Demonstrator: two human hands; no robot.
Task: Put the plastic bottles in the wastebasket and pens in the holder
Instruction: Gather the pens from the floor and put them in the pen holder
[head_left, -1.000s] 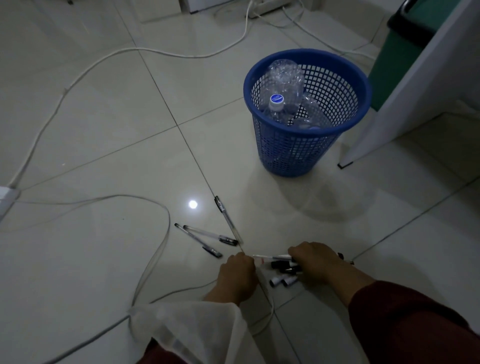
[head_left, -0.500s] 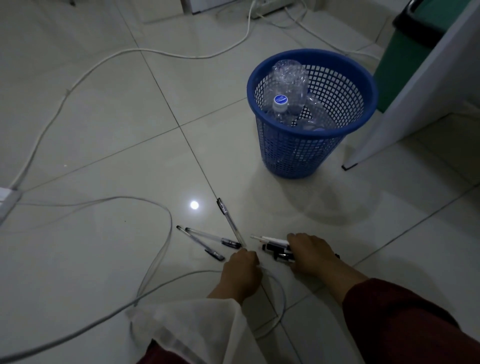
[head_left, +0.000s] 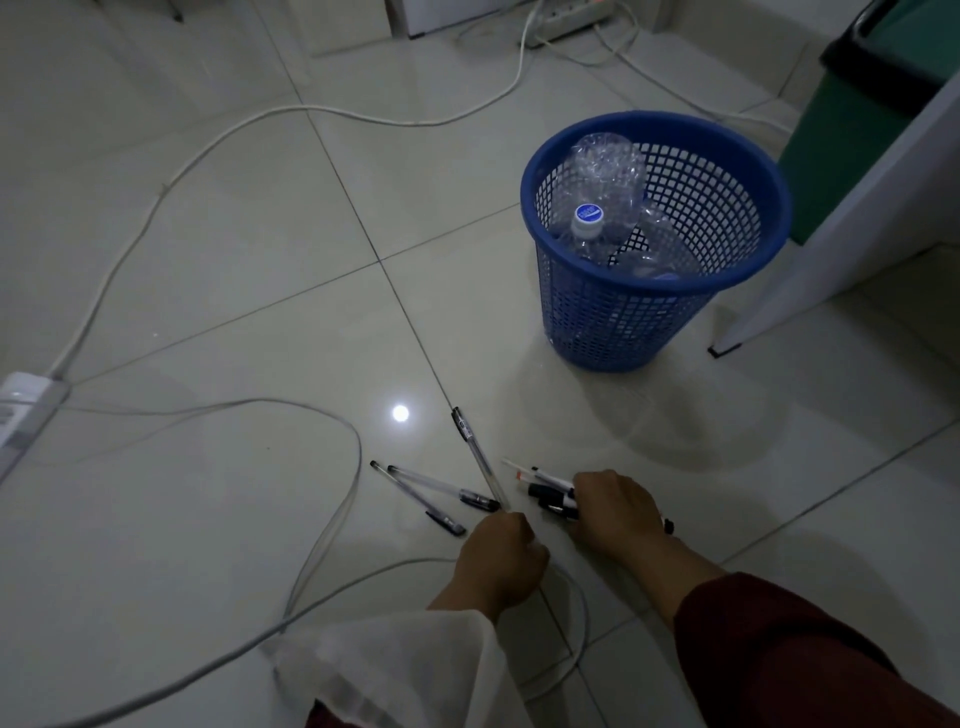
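A blue mesh wastebasket (head_left: 613, 322) stands on the tiled floor and holds clear plastic bottles (head_left: 602, 197), one with a blue cap. Three clear pens lie on the floor: one long pen (head_left: 475, 454) along the tile joint and two crossed pens (head_left: 431, 488) to its left. My right hand (head_left: 615, 509) is closed over a bunch of pens (head_left: 548, 491), their black ends sticking out to the left. My left hand (head_left: 501, 558) is a fist right beside the near tip of the long pen; whether it grips anything is hidden. No pen holder is visible.
White cables (head_left: 332, 519) loop across the floor around my hands and run to a power strip (head_left: 21, 410) at the left edge. A green bin (head_left: 852, 124) and a white furniture leg (head_left: 810, 249) stand right of the basket.
My right hand has slid forward with the bunch of pens, and my left hand has moved forward to the tip of the long pen. The view has shifted slightly.
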